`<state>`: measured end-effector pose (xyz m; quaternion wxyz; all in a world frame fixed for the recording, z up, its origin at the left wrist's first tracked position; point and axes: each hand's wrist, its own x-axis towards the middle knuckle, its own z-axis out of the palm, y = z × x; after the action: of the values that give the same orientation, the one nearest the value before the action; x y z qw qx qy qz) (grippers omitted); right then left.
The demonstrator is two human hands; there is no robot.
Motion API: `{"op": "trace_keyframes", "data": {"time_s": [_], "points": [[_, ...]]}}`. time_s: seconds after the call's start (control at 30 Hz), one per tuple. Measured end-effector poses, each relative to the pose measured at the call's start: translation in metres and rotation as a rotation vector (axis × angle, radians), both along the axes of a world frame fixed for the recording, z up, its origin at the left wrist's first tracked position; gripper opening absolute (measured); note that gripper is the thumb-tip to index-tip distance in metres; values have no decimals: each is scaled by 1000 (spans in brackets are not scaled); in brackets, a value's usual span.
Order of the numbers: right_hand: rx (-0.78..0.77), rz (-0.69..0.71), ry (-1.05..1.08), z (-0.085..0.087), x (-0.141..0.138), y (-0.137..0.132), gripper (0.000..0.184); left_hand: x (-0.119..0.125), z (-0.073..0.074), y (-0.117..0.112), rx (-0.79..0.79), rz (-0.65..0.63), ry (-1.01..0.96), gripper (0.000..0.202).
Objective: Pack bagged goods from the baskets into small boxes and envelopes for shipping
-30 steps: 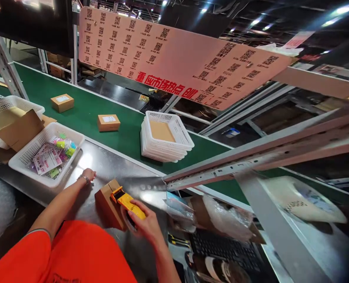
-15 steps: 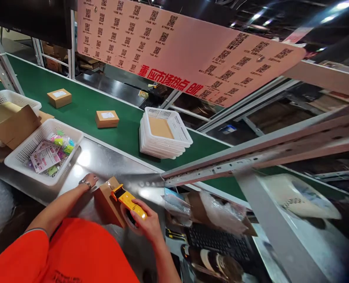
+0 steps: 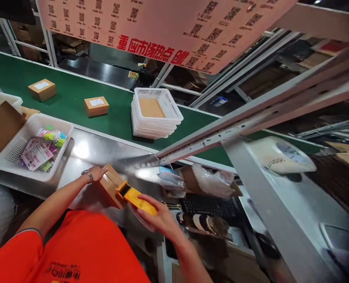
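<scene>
A brown cardboard box [image 3: 109, 181] stands tilted at the front edge of the metal bench. At its far left end, my left hand [image 3: 97, 173] grips the box, with some fingers hidden behind it. My right hand [image 3: 159, 216] is wrapped round a yellow tape dispenser [image 3: 139, 199]. The dispenser's head touches or nearly touches the box's right edge; I cannot tell which. Shiny tape shows along the upper face of the box.
Left on the bench [image 3: 97, 146] is a white basket [image 3: 55, 169] of bagged colourful items. Behind runs a green conveyor [image 3: 119, 122] with two labelled boxes [image 3: 96, 106] and stacked white baskets [image 3: 153, 127]. A metal beam [image 3: 198, 145] slants at right, above a keyboard [image 3: 209, 206].
My left hand has come onto the box's far left end. The dispenser in my right hand has shifted right and down along the box. The view has tilted down.
</scene>
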<state>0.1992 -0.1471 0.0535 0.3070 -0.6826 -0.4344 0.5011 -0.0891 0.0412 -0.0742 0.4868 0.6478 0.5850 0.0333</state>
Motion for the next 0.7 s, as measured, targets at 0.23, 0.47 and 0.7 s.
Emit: {"op": "trace_keyframes", "data": {"time_s": [0.23,0.47,0.7], "points": [[-391,-18,16,-2,73,-55,46,4,10,3,19,-160,184,75],[-166,222,-480,-81,15,23,39,3,24,5,67,-239,290,78],[-151,-249,-538,-136,37,21,72,5,27,3,107,-192,304,84]]}}
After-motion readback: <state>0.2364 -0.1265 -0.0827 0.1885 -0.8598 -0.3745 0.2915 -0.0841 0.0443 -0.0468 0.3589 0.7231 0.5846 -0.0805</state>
